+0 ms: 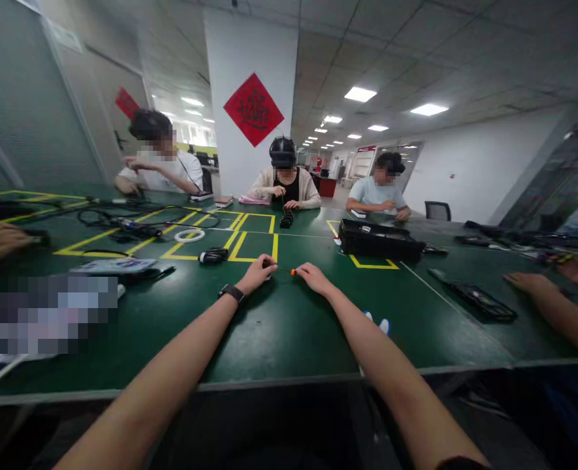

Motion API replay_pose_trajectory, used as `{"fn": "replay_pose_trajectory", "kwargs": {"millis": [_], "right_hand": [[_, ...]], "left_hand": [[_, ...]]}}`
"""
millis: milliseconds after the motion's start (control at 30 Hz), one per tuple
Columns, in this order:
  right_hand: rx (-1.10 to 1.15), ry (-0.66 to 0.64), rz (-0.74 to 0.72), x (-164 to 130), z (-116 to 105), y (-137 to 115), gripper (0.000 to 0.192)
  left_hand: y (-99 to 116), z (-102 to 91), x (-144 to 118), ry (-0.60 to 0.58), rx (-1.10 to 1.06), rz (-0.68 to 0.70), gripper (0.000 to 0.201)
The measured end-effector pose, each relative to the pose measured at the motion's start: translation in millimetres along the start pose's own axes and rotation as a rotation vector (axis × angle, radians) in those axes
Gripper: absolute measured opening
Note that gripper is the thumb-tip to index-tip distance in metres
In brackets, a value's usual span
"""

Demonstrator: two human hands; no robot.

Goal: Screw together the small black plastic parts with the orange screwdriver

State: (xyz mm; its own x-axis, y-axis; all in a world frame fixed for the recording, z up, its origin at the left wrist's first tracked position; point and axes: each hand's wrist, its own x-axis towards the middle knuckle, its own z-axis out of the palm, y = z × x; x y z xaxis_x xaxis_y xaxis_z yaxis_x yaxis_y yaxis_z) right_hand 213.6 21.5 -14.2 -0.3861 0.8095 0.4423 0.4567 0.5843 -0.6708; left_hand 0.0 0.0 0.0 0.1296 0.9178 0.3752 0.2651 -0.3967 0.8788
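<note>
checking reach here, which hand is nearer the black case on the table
Right. The right hand lies just left of and nearer the camera than the black case; the left hand is farther left, beyond the small orange-tipped tool.

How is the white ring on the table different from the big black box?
The white ring is small, round, flat and has a hole in the middle; the black box is much bigger, long and boxy. The ring is bright white, the box dark. The ring lies left of the person's hands, among black cables; the box sits to the right. Both rest on the green table, far from either hand.
</note>
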Motion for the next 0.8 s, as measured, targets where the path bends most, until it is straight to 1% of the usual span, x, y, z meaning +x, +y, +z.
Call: {"fn": "replay_pose_trajectory", "kwargs": {"millis": [33,67,167,200,300,400,500,600,633,733,800], "right_hand": [[0.013,-0.014,-0.008,-1.1,0.0,-1.2,0.012],[0.025,-0.024,-0.014,-2.2,0.0,-2.3,0.010],[0.047,-0.038,-0.017,-4.4,0.1,-5.0,0.029],[0.049,-0.035,-0.012,-4.6,0.1,-5.5,0.031],[0.029,0.000,0.017,-3.3,-0.4,-5.9,0.016],[0.004,0.013,0.029,-1.6,-1.6,-5.4,0.020],[0.015,0.008,0.023,-1.9,-1.8,-5.5,0.010],[0.030,0.006,0.026,-3.1,-0.9,-6.6,0.025],[0.029,0.005,0.030,-3.4,-0.7,-7.1,0.025],[0.007,0.007,0.035,-3.4,-1.0,-9.0,0.014],[-0.008,0.002,0.026,-3.8,-1.7,-10.5,0.018]], "left_hand": [[0.0,-0.3,-0.5,-0.003,-0.006,-0.005,0.020],[0.0,-0.6,-0.9,-0.004,-0.009,-0.009,0.020],[-0.3,-1.5,-1.9,-0.007,-0.007,-0.006,0.020],[-0.4,-1.7,-2.1,-0.006,-0.001,0.001,0.019],[-1.2,-2.3,-2.1,-0.001,0.013,0.019,0.019],[-1.9,-2.8,-1.8,-0.007,0.005,0.019,0.019],[-2.4,-3.0,-1.5,-0.011,-0.004,0.015,0.020],[-2.3,-2.5,-1.7,-0.003,-0.011,0.011,0.021],[-2.1,-2.3,-1.8,-0.001,-0.011,0.012,0.022],[-1.5,-2.0,-2.2,0.004,-0.003,0.016,0.023],[-1.4,-1.9,-2.4,0.006,0.003,0.014,0.024]]}}
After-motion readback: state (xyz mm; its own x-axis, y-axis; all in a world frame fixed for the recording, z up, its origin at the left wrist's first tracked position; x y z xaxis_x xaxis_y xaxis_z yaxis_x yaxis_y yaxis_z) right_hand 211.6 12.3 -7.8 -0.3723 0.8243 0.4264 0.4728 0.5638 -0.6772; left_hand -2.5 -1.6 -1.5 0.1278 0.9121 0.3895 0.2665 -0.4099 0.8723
